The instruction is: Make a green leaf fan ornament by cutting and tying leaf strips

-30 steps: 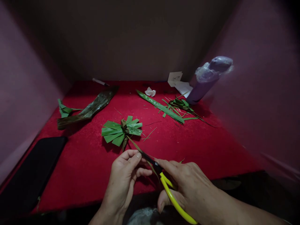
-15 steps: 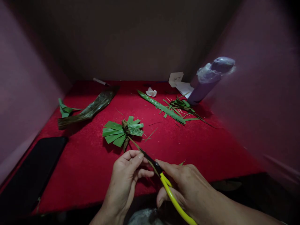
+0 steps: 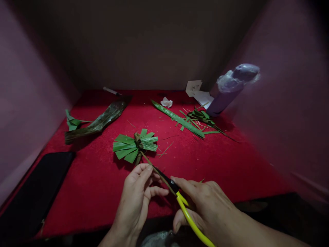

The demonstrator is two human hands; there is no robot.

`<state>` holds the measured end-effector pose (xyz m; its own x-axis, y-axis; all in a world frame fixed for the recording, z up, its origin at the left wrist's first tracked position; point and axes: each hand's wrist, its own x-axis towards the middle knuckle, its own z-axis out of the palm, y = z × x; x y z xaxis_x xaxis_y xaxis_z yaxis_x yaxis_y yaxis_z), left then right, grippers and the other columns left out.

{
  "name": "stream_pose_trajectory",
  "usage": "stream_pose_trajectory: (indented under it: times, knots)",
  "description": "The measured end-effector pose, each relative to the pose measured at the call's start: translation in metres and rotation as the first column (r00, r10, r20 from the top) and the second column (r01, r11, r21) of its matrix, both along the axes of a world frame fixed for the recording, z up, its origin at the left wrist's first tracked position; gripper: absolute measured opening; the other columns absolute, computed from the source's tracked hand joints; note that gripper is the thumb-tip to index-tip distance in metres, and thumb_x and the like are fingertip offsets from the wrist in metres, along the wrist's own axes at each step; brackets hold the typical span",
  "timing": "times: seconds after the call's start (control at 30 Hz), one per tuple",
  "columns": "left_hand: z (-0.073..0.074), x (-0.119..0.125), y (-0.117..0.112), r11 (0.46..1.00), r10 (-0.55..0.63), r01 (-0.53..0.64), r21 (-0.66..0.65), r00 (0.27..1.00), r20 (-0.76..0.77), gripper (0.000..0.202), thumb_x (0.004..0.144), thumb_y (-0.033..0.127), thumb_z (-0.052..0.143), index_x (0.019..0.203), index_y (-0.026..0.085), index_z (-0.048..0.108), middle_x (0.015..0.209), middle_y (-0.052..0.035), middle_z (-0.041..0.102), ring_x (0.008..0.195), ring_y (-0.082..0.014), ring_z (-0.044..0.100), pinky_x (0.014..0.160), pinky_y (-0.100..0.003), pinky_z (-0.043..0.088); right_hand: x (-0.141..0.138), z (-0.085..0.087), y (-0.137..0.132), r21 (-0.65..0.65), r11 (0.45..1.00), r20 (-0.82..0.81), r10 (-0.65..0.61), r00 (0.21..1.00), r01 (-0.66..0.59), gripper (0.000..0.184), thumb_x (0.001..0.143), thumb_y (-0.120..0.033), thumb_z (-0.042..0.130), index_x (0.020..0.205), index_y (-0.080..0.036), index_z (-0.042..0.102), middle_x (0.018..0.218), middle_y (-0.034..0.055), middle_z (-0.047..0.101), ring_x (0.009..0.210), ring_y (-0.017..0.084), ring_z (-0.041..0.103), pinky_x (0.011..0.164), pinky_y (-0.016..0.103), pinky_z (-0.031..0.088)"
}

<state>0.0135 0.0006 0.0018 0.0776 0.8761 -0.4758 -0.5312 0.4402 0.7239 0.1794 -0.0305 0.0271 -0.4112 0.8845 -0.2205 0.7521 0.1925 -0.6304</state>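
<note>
My right hand grips yellow-handled scissors, whose dark blades point up-left at a thin brownish leaf stem. My left hand pinches that stem between thumb and fingers, right beside the blade tips. The stem runs up to a fan of green leaf strips lying flat on the red cloth, just beyond both hands.
A long dark leaf and green folded pieces lie at the left. A green leaf strip and trimmings lie at the right, by a purple wrapped bottle. White paper scraps and a pen sit at the back. A black pad lies front left.
Both hands and the scissors have crept slightly up toward the leaf fan along the stem; the view shifted a little. Nothing else moved.
</note>
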Motion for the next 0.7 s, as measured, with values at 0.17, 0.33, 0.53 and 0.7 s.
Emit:
stream_pose_trajectory:
  times: [0.17, 0.33, 0.53, 0.7]
  knots:
    - [0.0, -0.001, -0.001, 1.0, -0.009, 0.009, -0.003, 1.0, -0.019, 0.014, 0.076, 0.026, 0.06, 0.075, 0.014, 0.054, 0.065, -0.0013, 0.058, 0.058, -0.0132, 0.057, 0.046, -0.026, 0.052, -0.001, 0.004, 0.002, 0.046, 0.999, 0.125, 0.018, 0.992, -0.024, 0.041, 0.074, -0.043, 0.066, 0.108, -0.027, 0.052, 0.078, -0.0015, 0.064, 0.07, 0.019, 0.062, 0.062, 0.027, 0.036]
    - [-0.001, -0.001, 0.0, 1.0, -0.026, 0.026, 0.004, 0.999, -0.029, 0.014, 0.077, 0.027, 0.059, 0.076, 0.014, 0.054, 0.067, -0.0015, 0.058, 0.06, -0.0136, 0.057, 0.048, -0.026, 0.053, -0.003, 0.003, 0.007, 0.06, 0.998, 0.132, 0.018, 0.991, -0.026, 0.047, 0.07, -0.05, 0.067, 0.108, -0.027, 0.052, 0.077, -0.0017, 0.063, 0.067, 0.019, 0.061, 0.058, 0.026, 0.033]
    - [-0.001, -0.001, -0.001, 1.0, -0.029, 0.029, -0.001, 0.999, -0.017, 0.016, 0.075, 0.028, 0.062, 0.073, 0.014, 0.055, 0.066, -0.001, 0.057, 0.058, -0.0128, 0.056, 0.047, -0.026, 0.053, -0.003, 0.001, 0.01, 0.078, 0.997, 0.154, 0.013, 0.988, -0.025, 0.051, 0.069, -0.057, 0.065, 0.11, -0.029, 0.052, 0.076, -0.0011, 0.063, 0.067, 0.02, 0.06, 0.058, 0.027, 0.032]
    - [-0.003, -0.002, 0.0, 0.999, -0.032, 0.032, 0.003, 0.999, -0.013, 0.017, 0.074, 0.028, 0.063, 0.075, 0.014, 0.055, 0.068, -0.0013, 0.057, 0.059, -0.0129, 0.056, 0.047, -0.026, 0.053, -0.003, 0.007, 0.011, 0.004, 1.0, 0.128, 0.014, 0.992, -0.015, 0.045, 0.068, -0.054, 0.068, 0.101, -0.026, 0.056, 0.074, -0.0006, 0.063, 0.065, 0.018, 0.059, 0.059, 0.025, 0.036]
